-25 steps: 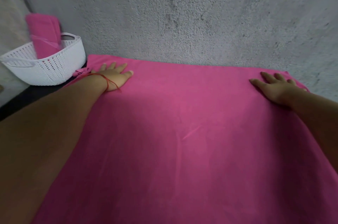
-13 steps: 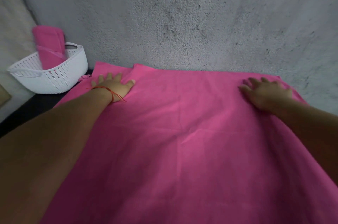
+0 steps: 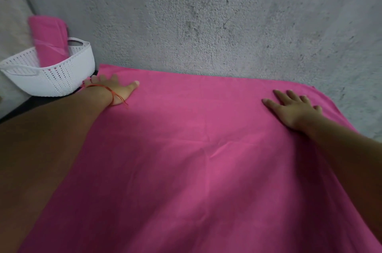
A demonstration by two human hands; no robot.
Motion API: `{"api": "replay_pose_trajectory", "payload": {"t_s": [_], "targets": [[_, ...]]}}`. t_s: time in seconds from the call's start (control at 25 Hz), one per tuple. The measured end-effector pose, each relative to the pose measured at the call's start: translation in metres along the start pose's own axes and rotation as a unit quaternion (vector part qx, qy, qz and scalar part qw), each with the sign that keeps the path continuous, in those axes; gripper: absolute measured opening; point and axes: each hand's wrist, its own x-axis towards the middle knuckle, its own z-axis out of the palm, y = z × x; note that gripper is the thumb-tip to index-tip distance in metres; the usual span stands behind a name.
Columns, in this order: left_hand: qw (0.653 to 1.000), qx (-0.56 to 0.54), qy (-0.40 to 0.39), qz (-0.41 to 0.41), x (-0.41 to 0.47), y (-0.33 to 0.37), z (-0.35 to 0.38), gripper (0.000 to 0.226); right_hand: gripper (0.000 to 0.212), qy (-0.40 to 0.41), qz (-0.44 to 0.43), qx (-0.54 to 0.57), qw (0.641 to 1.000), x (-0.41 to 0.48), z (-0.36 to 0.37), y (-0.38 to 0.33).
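Head view: a pink towel (image 3: 206, 170) lies spread over the desk (image 3: 29, 107), its far edge along the grey wall (image 3: 206, 25). Smoothing looks nearly done, with one faint crease in the middle, and folding is probably left. The left hand (image 3: 115, 91) and right hand (image 3: 293, 108) press flat on the far corners, fingers straight. A white basket (image 3: 62, 79) holding a folded cloth (image 3: 49, 42) crowds the left corner.

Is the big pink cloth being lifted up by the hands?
No, the left hand and the right hand both rest flat on the pink cloth, which lies spread out.
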Motion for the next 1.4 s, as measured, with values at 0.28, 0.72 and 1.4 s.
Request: {"api": "replay_pose_trajectory", "payload": {"t_s": [0.28, 0.72, 1.4], "targets": [[0.982, -0.020, 0.144, 0.120, -0.044, 0.030, -0.012, 0.065, 0.092, -0.017, 0.010, -0.008, 1.000, -0.007, -0.008, -0.004], [0.993, -0.049, -0.006, 0.108, -0.127, -0.077, 0.017, 0.105, 0.114, -0.010, -0.106, -0.017, 0.994, -0.148, -0.005, 0.060], [0.990, -0.029, 0.002, 0.139, -0.329, -0.149, 0.041, 0.090, 0.095, -0.010, -0.022, -0.014, 1.000, -0.291, -0.011, 0.132]]}}
